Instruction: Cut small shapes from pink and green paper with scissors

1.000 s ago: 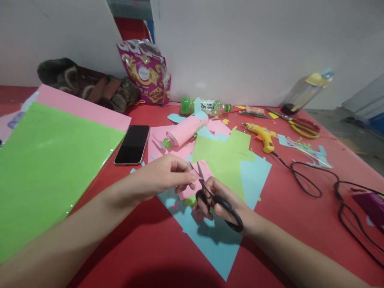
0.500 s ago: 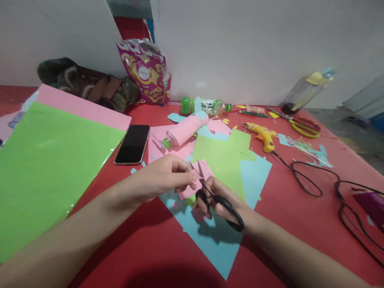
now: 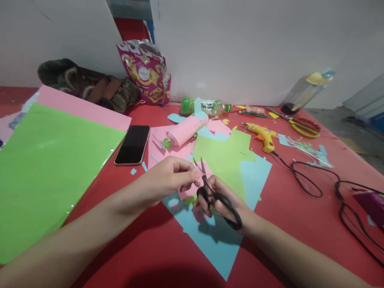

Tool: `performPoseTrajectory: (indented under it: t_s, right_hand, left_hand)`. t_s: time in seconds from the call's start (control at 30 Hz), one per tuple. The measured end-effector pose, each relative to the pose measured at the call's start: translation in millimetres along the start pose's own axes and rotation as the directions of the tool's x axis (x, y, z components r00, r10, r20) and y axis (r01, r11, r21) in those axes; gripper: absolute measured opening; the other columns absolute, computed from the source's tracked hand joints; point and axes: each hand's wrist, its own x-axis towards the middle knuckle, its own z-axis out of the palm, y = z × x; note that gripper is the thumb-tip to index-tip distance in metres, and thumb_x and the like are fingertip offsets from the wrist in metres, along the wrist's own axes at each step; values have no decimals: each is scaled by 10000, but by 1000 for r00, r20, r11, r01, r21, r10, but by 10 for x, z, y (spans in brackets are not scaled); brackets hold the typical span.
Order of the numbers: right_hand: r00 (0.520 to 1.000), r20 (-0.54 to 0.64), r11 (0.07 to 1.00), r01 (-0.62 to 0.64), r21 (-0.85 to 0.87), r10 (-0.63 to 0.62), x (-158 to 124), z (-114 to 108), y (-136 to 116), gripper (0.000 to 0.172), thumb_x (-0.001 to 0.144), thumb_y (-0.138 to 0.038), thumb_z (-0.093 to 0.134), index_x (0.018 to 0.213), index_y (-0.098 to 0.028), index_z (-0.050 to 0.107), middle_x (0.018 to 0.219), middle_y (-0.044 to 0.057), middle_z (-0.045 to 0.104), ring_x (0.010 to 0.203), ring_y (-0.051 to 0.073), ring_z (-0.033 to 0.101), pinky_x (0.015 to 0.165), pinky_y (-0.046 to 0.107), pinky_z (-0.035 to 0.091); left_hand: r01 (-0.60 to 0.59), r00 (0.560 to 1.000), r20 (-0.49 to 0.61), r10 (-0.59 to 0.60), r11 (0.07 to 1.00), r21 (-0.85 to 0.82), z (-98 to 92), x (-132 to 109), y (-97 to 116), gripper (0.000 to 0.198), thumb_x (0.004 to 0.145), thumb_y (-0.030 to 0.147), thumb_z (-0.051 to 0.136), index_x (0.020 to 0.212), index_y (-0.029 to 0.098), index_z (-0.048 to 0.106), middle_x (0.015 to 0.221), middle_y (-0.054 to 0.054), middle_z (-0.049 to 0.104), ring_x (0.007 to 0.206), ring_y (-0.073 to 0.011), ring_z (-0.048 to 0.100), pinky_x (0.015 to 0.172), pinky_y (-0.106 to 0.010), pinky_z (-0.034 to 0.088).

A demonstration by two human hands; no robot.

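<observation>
My left hand [image 3: 177,176] pinches a small pink piece of paper [image 3: 187,193] between thumb and fingers. In my right hand [image 3: 223,196] is a pair of black-handled scissors [image 3: 228,212], its blades parted and pointing away from me beside the left fingertips. Whether the blades touch the paper I cannot tell. Under both hands lie a blue sheet of paper [image 3: 220,252] and a green sheet [image 3: 225,160]. Just beyond them rests a bottle wrapped in pink paper [image 3: 186,131], lying on its side with its green cap toward the left.
A phone [image 3: 133,145] and a plastic-covered green paper stack [image 3: 57,168] lie left. Behind are a snack bag [image 3: 145,74] and a green-capped bottle [image 3: 207,106]. A yellow glue gun [image 3: 264,136] with a black cord, larger scissors [image 3: 303,126] and a tilted clear bottle [image 3: 307,92] are right.
Both hands have shifted slightly, the left one a little to the right. The scissors have turned a bit more upright, and their blade tips are closer together.
</observation>
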Motion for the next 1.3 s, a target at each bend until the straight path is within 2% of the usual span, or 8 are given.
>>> performPoseTrajectory:
  t_s: [0.3, 0.73, 1.07, 1.3]
  right_hand:
    - [1000, -27, 1000, 4, 16, -3, -12, 8, 13, 371, 722, -484, 533, 755, -205, 292, 635, -44, 398, 536, 76, 387, 530, 248, 295]
    - [997, -76, 999, 20, -25, -22, -18, 32, 24, 359, 730, -490, 520, 773, -208, 301, 639, -43, 387, 534, 83, 385, 525, 248, 311]
    - [995, -103, 998, 8, -65, -15, -25, 46, 25, 362, 725, -496, 518, 757, -215, 291, 650, -45, 363, 514, 75, 339, 499, 242, 305]
    - [993, -114, 998, -11, -59, 4, -30, 39, 45, 351, 730, -484, 519, 764, -219, 292, 638, -52, 339, 503, 72, 321, 490, 241, 299]
  left_hand:
    - [-58, 995, -93, 44, 987, -152, 111, 10, -84, 216, 723, 212, 502, 521, 137, 516, 478, 38, 437, 495, -67, 401, 493, -197, 310]
    - [-36, 989, -147, 2, 972, -232, 238, -19, -109, 253, 741, 219, 472, 502, 140, 444, 474, 44, 361, 471, -65, 368, 467, -208, 285]
    - [-32, 987, -159, -6, 972, -233, 254, -9, -137, 298, 753, 277, 460, 492, 149, 397, 474, 42, 355, 453, -70, 368, 419, -204, 262]
    - [-47, 985, -173, 19, 987, -156, 259, -23, -101, 313, 761, 292, 444, 485, 154, 394, 473, 44, 373, 461, -74, 383, 458, -209, 309]
